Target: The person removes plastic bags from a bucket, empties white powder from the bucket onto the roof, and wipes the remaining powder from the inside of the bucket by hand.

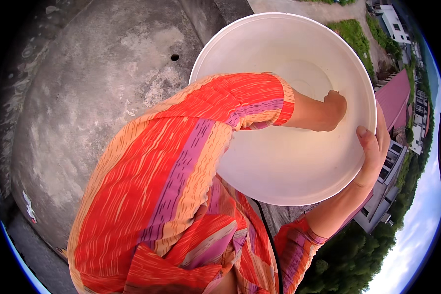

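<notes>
A large round white plastic tub (264, 172) is tipped with its mouth towards me. My right hand (373, 141) grips its rim at the right, the thumb inside and the fingers around the outside. Down inside the tub is my left hand (334, 110), bent at the wrist and close to the inner wall. Its fingers are curled under and mostly hidden, so whether they hold anything does not show. The tub's inside has a pale yellowish tint, and ring marks show on its bottom.
Worn grey concrete (106, 73) with a small round hole (175, 57) spreads at the left. A black cable (268, 235) hangs before my red striped clothing (143, 191). Beyond the tub are a path, grass, buildings (384, 180) and trees (352, 246).
</notes>
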Demonstrator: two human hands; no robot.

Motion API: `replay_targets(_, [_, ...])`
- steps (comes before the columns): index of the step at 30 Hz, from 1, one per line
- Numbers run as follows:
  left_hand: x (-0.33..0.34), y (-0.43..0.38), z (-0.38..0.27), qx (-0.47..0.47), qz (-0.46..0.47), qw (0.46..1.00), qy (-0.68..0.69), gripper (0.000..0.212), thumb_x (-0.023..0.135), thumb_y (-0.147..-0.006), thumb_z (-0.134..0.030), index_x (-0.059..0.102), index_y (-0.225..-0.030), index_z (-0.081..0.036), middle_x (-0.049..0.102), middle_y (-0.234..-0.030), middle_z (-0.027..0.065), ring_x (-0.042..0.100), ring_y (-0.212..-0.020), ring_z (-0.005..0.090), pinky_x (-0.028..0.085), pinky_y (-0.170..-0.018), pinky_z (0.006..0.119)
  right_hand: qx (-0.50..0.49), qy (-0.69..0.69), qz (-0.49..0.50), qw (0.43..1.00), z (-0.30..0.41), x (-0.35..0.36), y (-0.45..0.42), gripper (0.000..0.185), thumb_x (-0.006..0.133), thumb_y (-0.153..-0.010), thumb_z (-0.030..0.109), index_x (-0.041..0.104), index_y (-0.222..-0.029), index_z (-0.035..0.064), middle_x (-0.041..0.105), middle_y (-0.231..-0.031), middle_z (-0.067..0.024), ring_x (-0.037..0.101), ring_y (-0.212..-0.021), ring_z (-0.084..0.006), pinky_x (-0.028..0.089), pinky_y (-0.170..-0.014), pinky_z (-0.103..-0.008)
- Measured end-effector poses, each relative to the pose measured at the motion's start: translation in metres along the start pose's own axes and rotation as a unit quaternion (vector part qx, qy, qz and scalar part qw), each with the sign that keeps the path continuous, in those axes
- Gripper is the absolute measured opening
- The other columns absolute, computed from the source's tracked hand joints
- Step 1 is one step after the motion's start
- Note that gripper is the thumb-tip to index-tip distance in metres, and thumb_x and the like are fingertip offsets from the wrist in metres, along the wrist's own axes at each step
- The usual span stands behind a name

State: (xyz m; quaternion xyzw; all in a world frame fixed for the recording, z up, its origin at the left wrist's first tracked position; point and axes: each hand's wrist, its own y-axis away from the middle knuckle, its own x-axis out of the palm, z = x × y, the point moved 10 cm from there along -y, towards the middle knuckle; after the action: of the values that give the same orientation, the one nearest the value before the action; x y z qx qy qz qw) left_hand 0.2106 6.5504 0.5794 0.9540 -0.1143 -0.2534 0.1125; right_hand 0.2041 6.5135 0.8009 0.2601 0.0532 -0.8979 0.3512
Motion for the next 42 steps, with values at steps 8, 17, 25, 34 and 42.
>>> replay_targets(8, [0.071,0.009,0.040,-0.040,0.221,0.964,-0.140,0.031,0.045,-0.083,-0.012,0.051,-0.112,-0.004,0.050,-0.119,0.0149,0.047,-0.110,0.0282,0.038,-0.095,0.041,-0.024,0.049,-0.008,0.999,-0.003,-0.012,0.000,0.069,0.057,-0.061,0.032,0.055,-0.118,-0.0064,0.060,-0.106,-0.0183,0.056,-0.097,-0.0257,0.042,-0.088,-0.0342])
replay_targets(17, [0.098,0.050,-0.027,0.106,0.093,0.986,-0.089,0.025,0.046,-0.086,-0.011,0.057,-0.106,-0.002,0.054,-0.112,0.0149,0.051,-0.108,0.0291,0.040,-0.093,0.047,-0.030,0.063,-0.012,0.998,0.015,-0.009,-0.003,0.065,0.059,-0.063,0.030,0.057,-0.116,-0.0063,0.063,-0.100,-0.0168,0.059,-0.089,-0.0241,0.045,-0.083,-0.0328])
replay_targets(25, [-0.003,0.082,0.024,0.154,0.066,0.904,-0.394,0.017,0.053,-0.085,-0.008,0.062,-0.098,-0.001,0.057,-0.103,0.0120,0.056,-0.091,0.0259,0.048,-0.078,0.038,-0.059,0.063,0.016,0.996,0.019,-0.002,-0.002,0.059,0.060,-0.063,0.029,0.059,-0.113,-0.0038,0.063,-0.096,-0.0163,0.060,-0.085,-0.0227,0.046,-0.080,-0.0318])
replay_targets(34, [-0.058,0.139,-0.066,0.054,0.025,0.981,0.185,0.035,0.048,-0.095,-0.022,0.060,-0.114,0.004,0.067,-0.103,0.0138,0.062,-0.101,0.0214,0.046,-0.091,0.032,-0.009,0.046,0.055,0.997,0.017,0.002,-0.012,0.057,0.052,-0.071,0.028,0.057,-0.122,0.0011,0.062,-0.097,-0.0125,0.059,-0.087,-0.0193,0.045,-0.077,-0.0278])
replay_targets(42, [0.065,0.198,0.006,0.131,0.133,0.970,-0.154,0.044,0.033,-0.097,-0.027,0.045,-0.130,0.000,0.047,-0.130,0.0185,0.039,-0.124,0.0305,0.028,-0.107,0.039,0.005,-0.013,0.072,0.997,0.005,-0.001,-0.007,0.056,0.053,-0.071,0.026,0.058,-0.120,0.0000,0.062,-0.097,-0.0116,0.058,-0.088,-0.0190,0.044,-0.078,-0.0266])
